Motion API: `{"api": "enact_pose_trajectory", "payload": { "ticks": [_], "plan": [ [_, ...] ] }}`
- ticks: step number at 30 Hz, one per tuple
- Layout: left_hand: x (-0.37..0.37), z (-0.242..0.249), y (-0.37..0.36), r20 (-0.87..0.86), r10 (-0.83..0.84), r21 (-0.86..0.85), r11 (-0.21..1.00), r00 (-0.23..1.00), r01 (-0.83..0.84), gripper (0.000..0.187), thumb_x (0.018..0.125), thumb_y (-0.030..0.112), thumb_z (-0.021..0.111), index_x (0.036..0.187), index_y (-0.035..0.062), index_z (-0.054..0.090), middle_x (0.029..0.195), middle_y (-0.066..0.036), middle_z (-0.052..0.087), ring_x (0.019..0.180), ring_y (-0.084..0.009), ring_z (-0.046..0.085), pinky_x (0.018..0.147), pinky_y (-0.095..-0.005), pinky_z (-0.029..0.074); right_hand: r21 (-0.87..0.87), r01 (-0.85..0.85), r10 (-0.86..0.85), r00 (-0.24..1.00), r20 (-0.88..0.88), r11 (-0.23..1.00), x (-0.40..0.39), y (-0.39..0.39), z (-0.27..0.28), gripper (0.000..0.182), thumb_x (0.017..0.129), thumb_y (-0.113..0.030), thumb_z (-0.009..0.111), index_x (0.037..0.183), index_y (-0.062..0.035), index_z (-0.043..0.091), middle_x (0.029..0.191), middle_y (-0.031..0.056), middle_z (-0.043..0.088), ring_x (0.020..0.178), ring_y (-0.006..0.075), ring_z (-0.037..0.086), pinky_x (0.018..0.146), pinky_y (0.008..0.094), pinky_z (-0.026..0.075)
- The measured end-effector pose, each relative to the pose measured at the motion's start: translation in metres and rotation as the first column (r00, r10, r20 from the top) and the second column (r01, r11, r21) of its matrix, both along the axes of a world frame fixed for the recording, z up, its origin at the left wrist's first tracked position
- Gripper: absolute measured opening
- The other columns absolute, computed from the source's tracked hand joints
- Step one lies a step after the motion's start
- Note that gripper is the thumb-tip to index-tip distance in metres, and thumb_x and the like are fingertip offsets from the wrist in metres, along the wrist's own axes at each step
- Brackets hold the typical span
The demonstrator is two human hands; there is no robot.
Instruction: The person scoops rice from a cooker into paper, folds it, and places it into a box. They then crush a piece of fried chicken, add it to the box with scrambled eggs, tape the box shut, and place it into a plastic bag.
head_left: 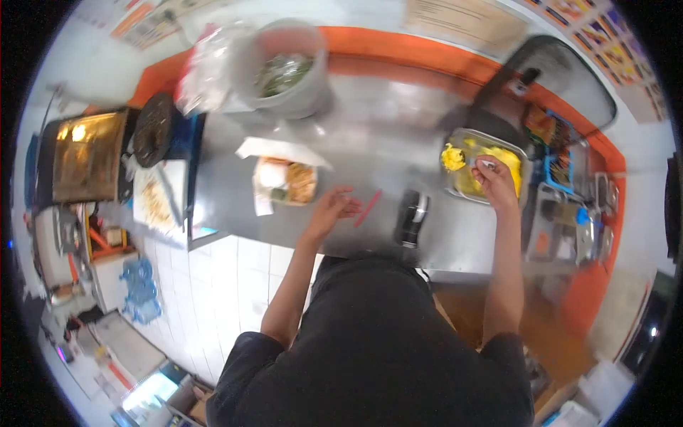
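Over a metal tray [455,186] of yellow food [453,158], my right hand [498,181] is closed with the fingertips pinched. A small pale spot shows at the fingertips; whether it is something held cannot be made out. My left hand [333,211] hovers above the steel counter, fingers apart and nothing in them. Just right of its fingers lies a thin red strip [368,208]. Up and left of that hand, an open paper-lined food box [302,183] contains a white mound [272,175], a brownish portion and something green.
A black bottle-like object [412,219] lies between my hands near the counter's front edge. Behind stands a grey bucket [313,92] with greens in a plastic bag. Containers [562,220] crowd the right side; a white cutting board [141,213] with crumbs is at left.
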State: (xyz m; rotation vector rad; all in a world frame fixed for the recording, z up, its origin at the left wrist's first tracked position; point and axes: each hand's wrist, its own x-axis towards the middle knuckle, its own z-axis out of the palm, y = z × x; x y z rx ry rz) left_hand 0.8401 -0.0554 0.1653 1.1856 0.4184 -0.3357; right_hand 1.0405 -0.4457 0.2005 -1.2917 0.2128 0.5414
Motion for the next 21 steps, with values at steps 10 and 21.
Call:
{"api": "enact_pose_trajectory", "payload": {
  "ticks": [10,21],
  "plan": [
    [-0.154,0.0,0.152,-0.104,0.474,0.124,0.878,0.874,-0.462,0.032,0.102,0.014,0.052,0.132,0.0045,0.054,0.105,-0.015,0.07,0.096,-0.0235,0.07,0.084,-0.0345,0.056,-0.275,-0.283,0.345,0.914,0.212,0.919,-0.135,0.324,-0.019,0.024,0.093,-0.01,0.069,0.114,0.0012,0.067,0.099,0.0091,0.07,0.088,0.0199,0.068,0.081,0.0303,0.055],
    [-0.14,0.054,0.215,0.116,0.523,0.273,0.8,0.844,-0.533,0.029,0.103,0.013,0.053,0.129,0.0014,0.053,0.1,-0.01,0.069,0.09,-0.0148,0.066,0.082,-0.0274,0.053,-0.421,-0.116,0.369,0.718,0.59,0.899,-0.16,0.333,-0.047,0.024,0.093,-0.003,0.064,0.116,0.0015,0.068,0.11,0.0089,0.067,0.093,0.0213,0.065,0.083,0.031,0.054]
  ]
}}
